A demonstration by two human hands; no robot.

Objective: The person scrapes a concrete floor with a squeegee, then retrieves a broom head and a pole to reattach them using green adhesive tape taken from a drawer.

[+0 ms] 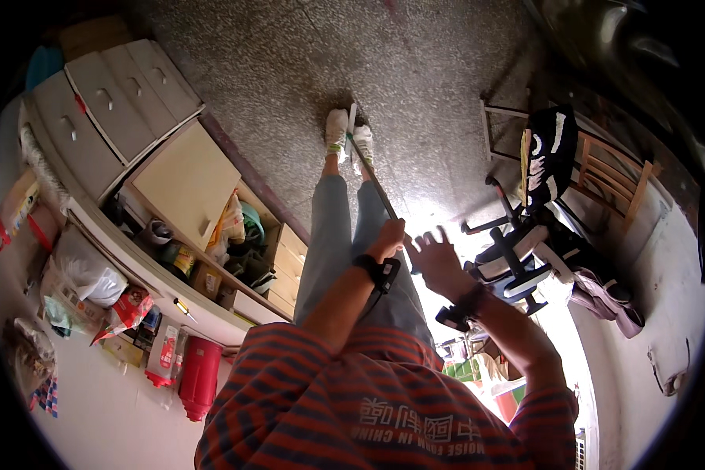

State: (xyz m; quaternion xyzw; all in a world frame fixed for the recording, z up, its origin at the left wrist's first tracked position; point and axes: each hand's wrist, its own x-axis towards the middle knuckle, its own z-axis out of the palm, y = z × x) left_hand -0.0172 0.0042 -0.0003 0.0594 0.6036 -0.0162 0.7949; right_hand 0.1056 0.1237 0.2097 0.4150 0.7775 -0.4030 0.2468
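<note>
My left hand point(388, 240) is closed around the upper part of a dark pole point(374, 182). The pole slants down to a narrow white bar point(352, 119) with a green joint, forming a T-shaped floor tool; whether it is a mop or a squeegee I cannot tell. That bar lies between my white shoes point(336, 125), close to the floor. Beside the pole's upper end, my right hand point(439, 265) has its fingers spread and holds nothing visible. Both wrists carry black strapped devices.
On the left stands a long cabinet with drawers point(106, 98) and a tilted panel point(186, 184) over stuffed compartments. A red flask point(200, 376) and bags point(86, 270) are on its top. At right are an office chair point(517, 262) and a wooden chair point(607, 176) beside a black bag point(548, 153).
</note>
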